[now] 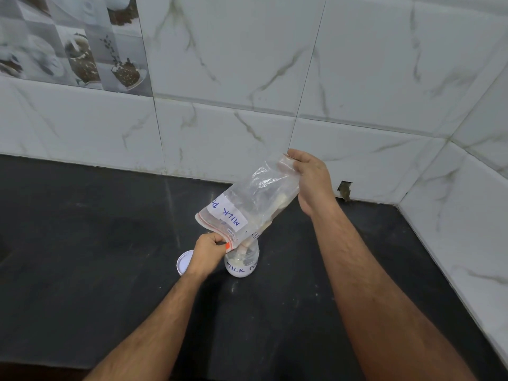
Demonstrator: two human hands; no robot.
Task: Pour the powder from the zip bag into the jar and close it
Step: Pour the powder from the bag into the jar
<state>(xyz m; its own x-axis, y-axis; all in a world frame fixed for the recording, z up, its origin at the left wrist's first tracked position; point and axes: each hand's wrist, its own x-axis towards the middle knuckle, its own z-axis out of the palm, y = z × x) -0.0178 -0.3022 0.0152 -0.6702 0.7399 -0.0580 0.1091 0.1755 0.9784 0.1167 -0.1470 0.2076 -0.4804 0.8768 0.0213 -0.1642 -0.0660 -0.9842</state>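
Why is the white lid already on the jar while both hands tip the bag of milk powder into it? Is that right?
Not quite. The head view shows the white lid lying on the counter beside the jar, which is open. Both the left hand and right hand do tip the bag.

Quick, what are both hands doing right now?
Left hand: pinches the zip bag at its mouth, over the jar.
Right hand: grips the bag's raised bottom end.

I read "MILK" and a cut-off "PO" in blue ink on the zip bag's white label (226, 215), upside down, and "MILK PO" on the jar (242, 264).
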